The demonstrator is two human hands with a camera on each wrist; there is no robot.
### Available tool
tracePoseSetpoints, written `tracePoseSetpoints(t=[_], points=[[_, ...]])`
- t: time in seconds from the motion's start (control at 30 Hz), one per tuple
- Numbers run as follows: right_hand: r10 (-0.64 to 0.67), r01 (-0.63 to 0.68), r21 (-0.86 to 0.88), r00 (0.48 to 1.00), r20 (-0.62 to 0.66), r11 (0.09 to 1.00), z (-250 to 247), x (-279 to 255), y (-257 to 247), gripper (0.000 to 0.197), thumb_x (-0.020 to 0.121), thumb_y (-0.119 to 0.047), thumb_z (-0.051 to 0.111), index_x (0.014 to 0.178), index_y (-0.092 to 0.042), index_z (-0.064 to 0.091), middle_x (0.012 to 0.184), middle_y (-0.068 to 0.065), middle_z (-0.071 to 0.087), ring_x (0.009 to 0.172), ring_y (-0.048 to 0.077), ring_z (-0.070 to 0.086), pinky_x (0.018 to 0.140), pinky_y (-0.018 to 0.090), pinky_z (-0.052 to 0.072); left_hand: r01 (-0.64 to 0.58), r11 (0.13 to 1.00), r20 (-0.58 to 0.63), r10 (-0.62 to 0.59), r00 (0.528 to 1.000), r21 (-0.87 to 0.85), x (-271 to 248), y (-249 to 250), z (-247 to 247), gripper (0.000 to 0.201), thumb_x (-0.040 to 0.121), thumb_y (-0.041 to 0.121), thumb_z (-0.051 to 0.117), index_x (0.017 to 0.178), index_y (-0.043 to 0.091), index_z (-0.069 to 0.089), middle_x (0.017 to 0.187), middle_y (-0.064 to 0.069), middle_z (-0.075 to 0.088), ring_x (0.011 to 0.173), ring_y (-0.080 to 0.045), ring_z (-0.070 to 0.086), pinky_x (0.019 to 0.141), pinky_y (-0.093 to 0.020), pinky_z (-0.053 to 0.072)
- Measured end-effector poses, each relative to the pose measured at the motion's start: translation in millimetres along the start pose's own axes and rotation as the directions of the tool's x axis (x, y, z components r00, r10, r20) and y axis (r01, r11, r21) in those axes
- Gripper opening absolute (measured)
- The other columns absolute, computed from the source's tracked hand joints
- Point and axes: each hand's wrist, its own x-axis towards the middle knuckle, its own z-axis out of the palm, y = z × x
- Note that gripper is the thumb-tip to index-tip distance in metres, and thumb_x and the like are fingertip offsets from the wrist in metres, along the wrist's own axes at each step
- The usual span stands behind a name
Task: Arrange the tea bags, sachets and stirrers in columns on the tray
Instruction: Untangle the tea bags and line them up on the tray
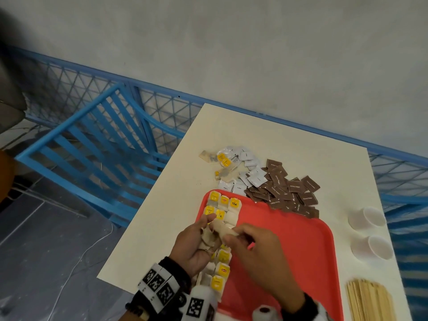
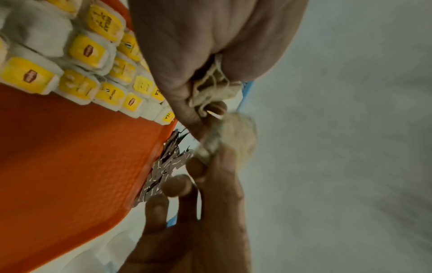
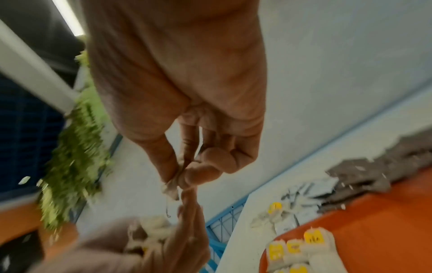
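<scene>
Fingertips (image 1: 228, 238) of the right hand (image 1: 259, 256) are pinched on the corner of a single tea bag (image 1: 222, 228), which is being drawn out of a bunch of tea bags (image 1: 209, 240) clutched in the curled fingers of the left hand (image 1: 194, 246). Both hands are held just above the near left part of the red tray (image 1: 289, 251), over the columns of tea bags (image 1: 223, 205) already laid along its left side, yellow tags mostly upward.

The step in hand is judged to be the separation of one bag for placing in the columns, where a gap seems to be hidden under the hands. Strings can be seen tangled in the bunch in the left wrist view, so a slow pull is advised, with the bunch gripped firmly, lest a second bag be dragged out or a tag torn off. The bag is best set flat, tag up, edge against its neighbours, without the laid rows being brushed.

Beyond the tray, on the white table (image 1: 301, 147), a few loose tea bags (image 1: 222, 161), white sachets (image 1: 250, 172) and brown sachets (image 1: 287, 191) are heaped, the brown ones overlapping the tray's far edge. Wooden stirrers (image 1: 368, 302) lie near the right edge, with two paper cups (image 1: 368, 230) beyond them. Sachets and stirrers are not yet arranged.
</scene>
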Motion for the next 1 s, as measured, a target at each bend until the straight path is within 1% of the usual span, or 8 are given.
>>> tracePoseSetpoints(t=[0.17, 0.3, 0.4, 0.5, 0.6, 0.73, 0.87, 1.0], points=[[0.171, -0.184, 0.484, 0.983, 0.072, 0.855, -19, 2, -2, 0.01, 0.088, -0.007, 0.069, 0.093, 0.001, 0.069, 0.064, 0.001, 0.066, 0.054, 0.006, 0.054, 0.052, 0.017, 0.042, -0.114, 0.974, 0.068, 0.103, 0.992, 0.194, -11, 5, -3, 0.033, 0.092, 0.033, 0.058, 0.107, 0.004, 0.059, 0.064, -0.002, 0.047, 0.04, -0.009, 0.04, 0.035, -0.019, 0.037], [0.15, -0.18, 0.561, 0.984, 0.1, 0.808, -20, 2, 1, 0.026, 0.084, -0.015, 0.07, 0.1, 0.006, 0.064, 0.07, 0.011, 0.065, 0.059, 0.014, 0.055, 0.053, 0.02, 0.043, -0.249, 0.851, 0.266, 0.135, 0.955, 0.462, -34, 11, 9, 0.051, 0.086, 0.044, 0.061, 0.113, 0.001, 0.063, 0.074, -0.006, 0.049, 0.042, -0.006, 0.028, 0.036, -0.017, 0.033], [0.137, -0.186, 0.567, 0.982, 0.129, 0.803, -20, 3, -3, 0.029, 0.08, -0.022, 0.071, 0.096, 0.002, 0.065, 0.07, 0.011, 0.062, 0.058, 0.01, 0.055, 0.053, 0.019, 0.041, -0.364, 0.753, 0.316, 0.216, 0.924, 0.548, -45, 14, 18, 0.031, 0.077, 0.039, 0.073, 0.088, 0.009, 0.07, 0.065, -0.011, 0.025, 0.044, -0.01, 0.021, 0.037, -0.02, 0.033], [0.138, -0.145, 0.516, 0.989, 0.051, 0.844, -19, 4, 4, 0.017, 0.08, -0.015, 0.075, 0.092, -0.007, 0.068, 0.072, 0.001, 0.065, 0.062, 0.009, 0.057, 0.057, 0.018, 0.043, -0.453, 0.664, 0.292, 0.346, 0.892, 0.595, -48, 17, 22, 0.021, 0.079, 0.031, 0.075, 0.073, 0.011, 0.07, 0.055, -0.008, 0.036, 0.042, -0.014, 0.028, 0.04, -0.023, 0.034], [-0.001, 0.047, 0.171, 0.965, -0.261, 0.984, -14, 1, 8, 0.017, 0.082, -0.013, 0.079, 0.09, -0.022, 0.067, 0.081, -0.011, 0.066, 0.073, 0.007, 0.06, 0.065, 0.012, 0.043, -0.534, 0.525, 0.24, 0.526, 0.816, 0.663, -48, 17, 24, 0.024, 0.085, 0.027, 0.075, 0.069, 0.009, 0.071, 0.062, -0.003, 0.062, 0.049, -0.018, 0.046, 0.045, -0.029, 0.04], [-0.217, 0.192, -0.193, 0.969, -0.116, 0.962, 11, -2, 0, 0.038, 0.08, -0.045, 0.072, 0.115, -0.032, 0.062, 0.101, -0.02, 0.061, 0.092, 0.001, 0.058, 0.077, 0.01, 0.041, -0.568, 0.317, 0.288, 0.619, 0.73, 0.759, -49, 8, 27, 0.028, 0.089, 0.034, 0.072, 0.066, 0.019, 0.073, 0.066, 0.005, 0.071, 0.057, -0.008, 0.058, 0.063, -0.035, 0.044], [-0.288, 0.225, -0.255, 0.927, -0.242, 0.94, 21, 6, 0, 0.015, 0.093, -0.035, 0.063, 0.106, -0.029, 0.066, 0.092, -0.017, 0.064, 0.085, 0.002, 0.059, 0.072, 0.017, 0.045, -0.54, 0.268, 0.301, 0.6, 0.741, 0.798, -49, 6, 27, 0.026, 0.084, 0.051, 0.069, 0.069, 0.031, 0.076, 0.069, 0.015, 0.068, 0.056, 0.0, 0.054, 0.063, -0.033, 0.042], [-0.143, 0.144, -0.018, 0.942, -0.303, 0.989, 13, 10, 0, 0.01, 0.095, -0.031, 0.063, 0.09, -0.03, 0.071, 0.08, -0.011, 0.068, 0.072, 0.011, 0.062, 0.061, 0.031, 0.048, -0.573, 0.215, 0.352, 0.607, 0.713, 0.791, -46, 16, 18, 0.029, 0.08, 0.063, 0.069, 0.083, 0.036, 0.076, 0.085, 0.012, 0.07, 0.078, -0.005, 0.066, 0.075, -0.039, 0.053]])
